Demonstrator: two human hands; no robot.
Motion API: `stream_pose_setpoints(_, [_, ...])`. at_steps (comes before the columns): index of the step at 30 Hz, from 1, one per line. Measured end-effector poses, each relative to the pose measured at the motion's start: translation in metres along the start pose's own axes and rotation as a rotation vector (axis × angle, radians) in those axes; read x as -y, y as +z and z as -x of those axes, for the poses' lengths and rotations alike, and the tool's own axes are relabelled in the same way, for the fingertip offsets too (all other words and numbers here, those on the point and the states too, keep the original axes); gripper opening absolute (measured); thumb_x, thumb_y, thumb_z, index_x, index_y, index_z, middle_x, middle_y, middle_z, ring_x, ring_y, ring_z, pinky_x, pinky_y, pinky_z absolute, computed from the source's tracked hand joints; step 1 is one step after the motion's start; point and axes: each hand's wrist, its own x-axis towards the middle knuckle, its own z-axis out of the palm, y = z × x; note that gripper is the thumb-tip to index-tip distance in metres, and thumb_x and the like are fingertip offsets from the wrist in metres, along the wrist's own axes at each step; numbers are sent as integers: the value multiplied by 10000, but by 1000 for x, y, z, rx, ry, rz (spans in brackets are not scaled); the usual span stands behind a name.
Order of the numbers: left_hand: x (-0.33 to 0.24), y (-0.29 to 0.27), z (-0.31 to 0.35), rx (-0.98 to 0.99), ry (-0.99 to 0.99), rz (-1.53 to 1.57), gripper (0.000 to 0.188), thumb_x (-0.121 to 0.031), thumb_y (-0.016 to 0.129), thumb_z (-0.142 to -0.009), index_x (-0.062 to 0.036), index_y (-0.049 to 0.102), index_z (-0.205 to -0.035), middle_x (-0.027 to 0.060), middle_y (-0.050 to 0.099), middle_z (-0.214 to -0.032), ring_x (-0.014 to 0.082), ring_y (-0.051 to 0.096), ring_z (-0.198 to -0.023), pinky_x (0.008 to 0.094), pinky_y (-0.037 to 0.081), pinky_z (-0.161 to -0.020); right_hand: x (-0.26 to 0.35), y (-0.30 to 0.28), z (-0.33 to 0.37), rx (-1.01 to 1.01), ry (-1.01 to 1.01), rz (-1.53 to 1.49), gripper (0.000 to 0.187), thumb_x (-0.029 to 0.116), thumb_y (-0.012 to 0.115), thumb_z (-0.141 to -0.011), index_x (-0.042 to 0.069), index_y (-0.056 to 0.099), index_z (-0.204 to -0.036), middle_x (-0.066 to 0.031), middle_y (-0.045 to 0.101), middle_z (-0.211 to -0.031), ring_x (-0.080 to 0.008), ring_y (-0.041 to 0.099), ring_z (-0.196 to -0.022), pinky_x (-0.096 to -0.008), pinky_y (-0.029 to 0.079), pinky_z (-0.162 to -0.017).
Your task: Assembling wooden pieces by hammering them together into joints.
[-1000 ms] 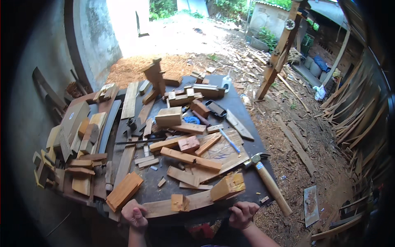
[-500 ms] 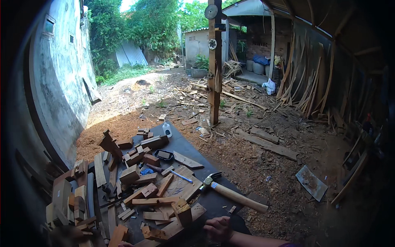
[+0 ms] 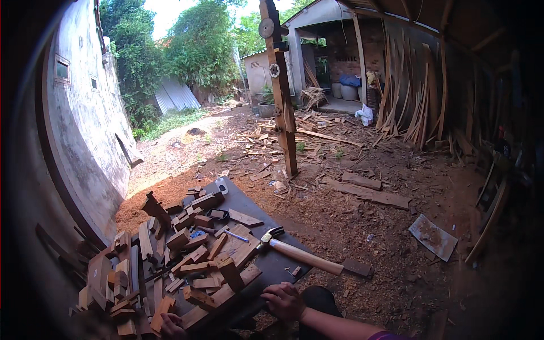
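Observation:
At the bottom edge of the picture my left hand (image 3: pixel 171 327) shows only in part, its fingers dim and bent. It lies beside a light brown wooden block (image 3: pixel 164 313) and close to the end of a flat board; whether it grips either one is unclear. My right hand (image 3: pixel 283 300) rests near the bench's front edge with loosely bent fingers, nothing seen in it. Ahead of it lies a claw hammer (image 3: pixel 303 255) with a pale wooden handle. An upright wooden block (image 3: pixel 230 274) and a notched block (image 3: pixel 199 297) sit on a long board between the hands.
Wood offcuts crowd the dark bench top (image 3: pixel 258 215), along with a blue pen (image 3: pixel 236 236), a black case (image 3: pixel 217 213) and a clear bottle (image 3: pixel 221 185). A wooden post (image 3: pixel 283 107) stands beyond. Planks (image 3: pixel 368 192) and a metal sheet (image 3: pixel 433 236) lie on the ground.
The view has shifted, so the bench sits lower and more of both hands shows. My right hand's fingers look less tightly curled. The left hand has come further into view.

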Motion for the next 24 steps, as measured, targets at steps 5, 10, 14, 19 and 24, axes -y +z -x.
stream_pose_setpoints(5, [-10,16,-4,-86,-57,25,612,-526,374,-1108,-111,538,-688,-28,466,-593,76,405,-515,242,277,-534,8,-18,39,89,14,127,424,217,683,-888,168,652,-1308,-50,563,-1458,-205,490,-1402,-445,252,-1233])
stream_pose_setpoints(10, [-13,15,-8,-115,-13,0,630,-515,371,-1110,-107,528,-656,-29,452,-574,70,389,-507,248,268,-525,5,-52,120,627,458,156,578,349,645,-916,193,537,-1462,-150,405,-1590,-339,360,-1497,-710,204,-1185])
stream_pose_setpoints(14, [-16,17,-8,-154,36,-36,637,-522,361,-1110,-109,528,-655,-34,439,-570,69,382,-499,254,263,-517,1,-98,201,910,834,254,684,479,572,-973,240,377,-1583,-188,229,-1665,-422,300,-1508,-744,238,-1149])
stream_pose_setpoints(19, [-15,13,-11,-185,-28,27,631,-487,352,-1122,-96,517,-654,-35,416,-557,92,418,-513,272,309,-542,15,-119,222,728,1000,-1,801,637,489,-977,286,218,-1644,-199,107,-1693,-590,229,-1467,-706,275,-1154])
stream_pose_setpoints(24, [2,-10,12,-376,514,-644,495,-390,357,-1125,-43,536,-819,66,515,-738,251,542,-703,389,432,-689,12,-112,222,758,1014,98,845,643,499,-963,294,159,-1654,-206,73,-1696,-588,224,-1469,-695,297,-1146])
